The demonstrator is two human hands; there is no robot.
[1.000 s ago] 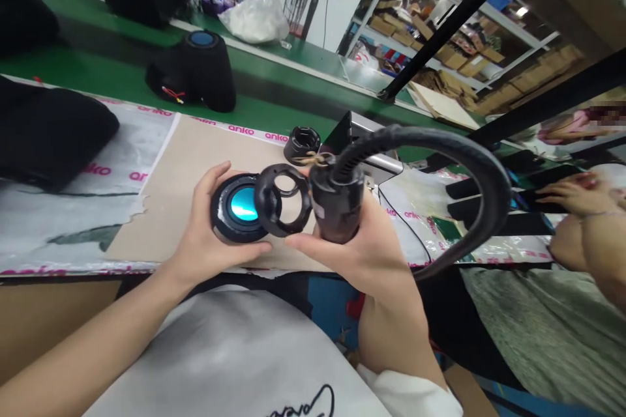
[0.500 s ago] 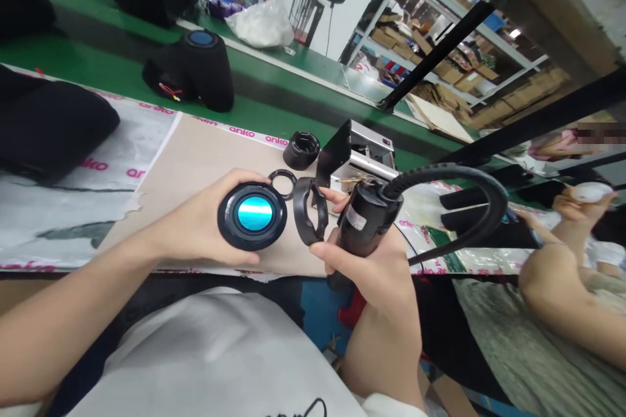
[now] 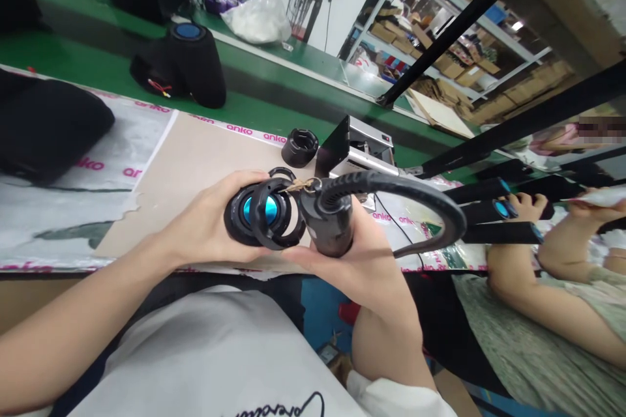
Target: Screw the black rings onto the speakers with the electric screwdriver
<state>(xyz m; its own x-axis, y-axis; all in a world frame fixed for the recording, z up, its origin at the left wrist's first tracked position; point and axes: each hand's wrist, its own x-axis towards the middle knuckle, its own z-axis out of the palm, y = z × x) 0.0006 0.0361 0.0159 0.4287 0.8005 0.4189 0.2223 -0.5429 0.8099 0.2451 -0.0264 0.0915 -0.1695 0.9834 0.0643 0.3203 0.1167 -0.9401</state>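
Observation:
My left hand (image 3: 208,218) is wrapped around a round black speaker (image 3: 233,214), whose shiny blue disc faces up toward me. A black notched ring (image 3: 267,238) stands tilted over that disc, partly covering it; whether it touches is unclear. My right hand (image 3: 369,257) holds this ring at its near edge with the thumb, and also grips a black corded electric screwdriver (image 3: 332,231) upright in the palm. The screwdriver's thick cable (image 3: 450,208) arches to the right. Behind the speaker, another thin black ring (image 3: 280,172) lies on the mat, partly hidden.
A black hollow cylinder (image 3: 300,146) stands beside a metal screw-feeder-like box (image 3: 362,146). Dark fabric-covered housings (image 3: 200,71) sit on the green bench (image 3: 264,98). At the right, a co-worker's hand (image 3: 525,207) is near several black tubes (image 3: 489,212).
My right hand has moved left, bringing the ring and screwdriver over the speaker. The screwdriver is more upright. The co-worker's hand has shifted among the tubes.

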